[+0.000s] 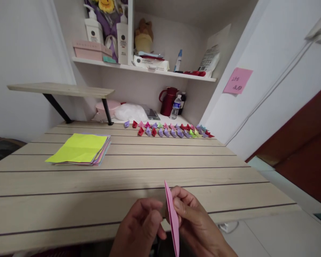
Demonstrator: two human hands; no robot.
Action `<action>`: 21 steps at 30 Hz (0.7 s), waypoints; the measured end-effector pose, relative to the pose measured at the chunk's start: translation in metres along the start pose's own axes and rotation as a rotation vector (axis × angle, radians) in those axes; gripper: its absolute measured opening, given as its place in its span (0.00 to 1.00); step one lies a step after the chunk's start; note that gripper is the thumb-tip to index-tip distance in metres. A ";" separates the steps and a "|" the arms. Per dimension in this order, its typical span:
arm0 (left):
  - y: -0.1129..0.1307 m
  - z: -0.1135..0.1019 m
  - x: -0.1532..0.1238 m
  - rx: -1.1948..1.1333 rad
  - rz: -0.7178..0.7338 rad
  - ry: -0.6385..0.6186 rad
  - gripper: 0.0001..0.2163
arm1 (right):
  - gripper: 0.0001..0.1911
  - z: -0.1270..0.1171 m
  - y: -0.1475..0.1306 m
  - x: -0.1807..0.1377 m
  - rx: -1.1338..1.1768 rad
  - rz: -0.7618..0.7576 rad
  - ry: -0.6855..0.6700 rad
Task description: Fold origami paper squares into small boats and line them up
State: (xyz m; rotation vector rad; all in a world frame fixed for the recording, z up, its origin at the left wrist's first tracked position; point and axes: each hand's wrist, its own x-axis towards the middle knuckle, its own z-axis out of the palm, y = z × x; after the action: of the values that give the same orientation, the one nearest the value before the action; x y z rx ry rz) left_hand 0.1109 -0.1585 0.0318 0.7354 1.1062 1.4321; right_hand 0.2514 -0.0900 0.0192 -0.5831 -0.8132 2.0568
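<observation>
A folded pink paper [172,217] stands edge-on above the table's near edge, pinched between both hands. My right hand [195,223] grips it with thumb and fingers from the right. My left hand [141,225] is curled against its left side, fingers closed on the paper's lower part. A stack of coloured paper sheets [81,149], yellow-green on top, lies on the wooden table [123,178] to the far left. Several small folded paper pieces [171,130] in red, purple, pink and green are lined up in rows at the table's far edge.
A raised wooden shelf [61,89] on black brackets hangs over the table's back left. Behind it are a red jug [168,101], a water bottle [175,107] and a pink box. A wall shelf holds bottles and a plush toy. A pink note [237,80] sticks on the right wall.
</observation>
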 end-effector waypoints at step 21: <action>-0.022 -0.001 0.006 -0.014 0.009 -0.195 0.20 | 0.12 -0.004 0.001 -0.003 -0.070 0.041 0.029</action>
State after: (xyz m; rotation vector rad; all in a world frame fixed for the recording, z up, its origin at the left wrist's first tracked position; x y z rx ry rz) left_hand 0.1177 -0.1546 0.0105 0.8515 0.9421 1.3437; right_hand 0.2551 -0.0916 0.0157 -0.6720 -0.8651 2.0593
